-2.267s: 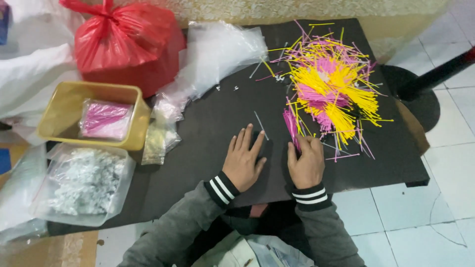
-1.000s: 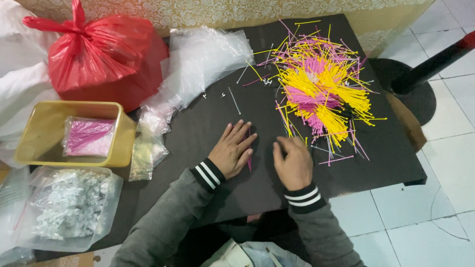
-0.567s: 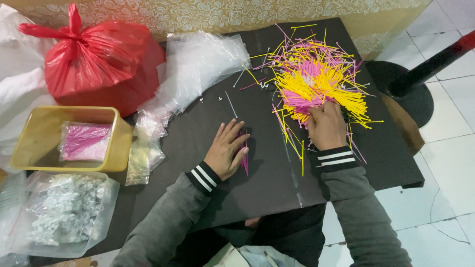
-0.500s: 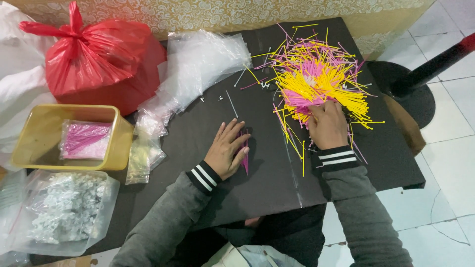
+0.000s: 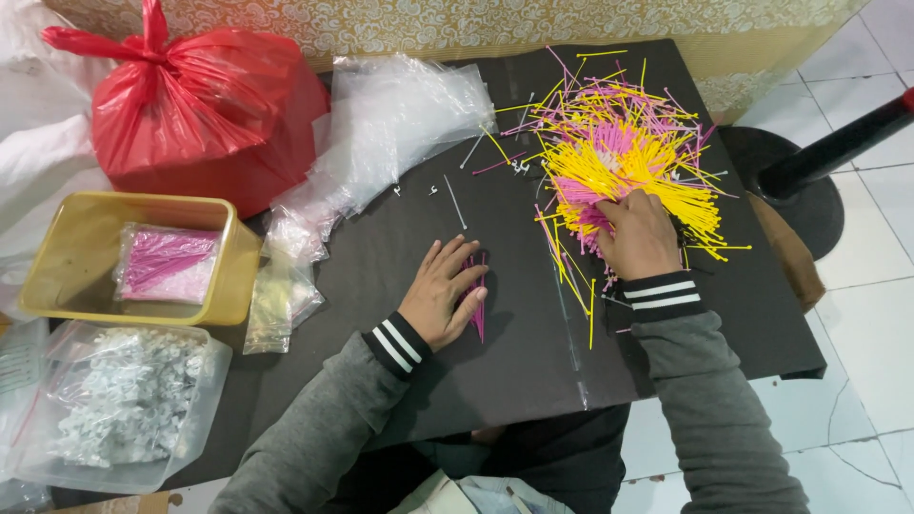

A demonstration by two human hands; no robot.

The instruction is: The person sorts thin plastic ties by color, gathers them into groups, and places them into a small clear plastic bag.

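The right hand point(image 5: 640, 234) lies palm down on the near edge of a tangled heap of thin pink and yellow plastic sticks point(image 5: 619, 157) at the far right of the black sheet covering the table point(image 5: 381, 286); its fingers are curled into the heap, and their tips are buried among the sticks, so I cannot tell whether they have pinched any. The left hand point(image 5: 443, 293) rests flat on the black sheet near the middle, fingers spread and stretched out, pressing on a small bundle of pink sticks point(image 5: 477, 306) that shows only beside and beneath the fingertips; most of the bundle is covered. A few loose yellow sticks point(image 5: 571, 281) lie between the two hands. Further left, a pile of clear plastic bags point(image 5: 390, 119) spills across the sheet, partly overlapping a knotted red plastic sack point(image 5: 205, 109). A yellow plastic tub point(image 5: 57, 276) holds a clear bag of pink sticks point(image 5: 164, 263). Below it, a clear plastic container of small white pieces point(image 5: 119, 405) is too blurred under its wrapping to tell what the pieces are. Both grey sleeves with striped cuffs run out of the bottom of the view.
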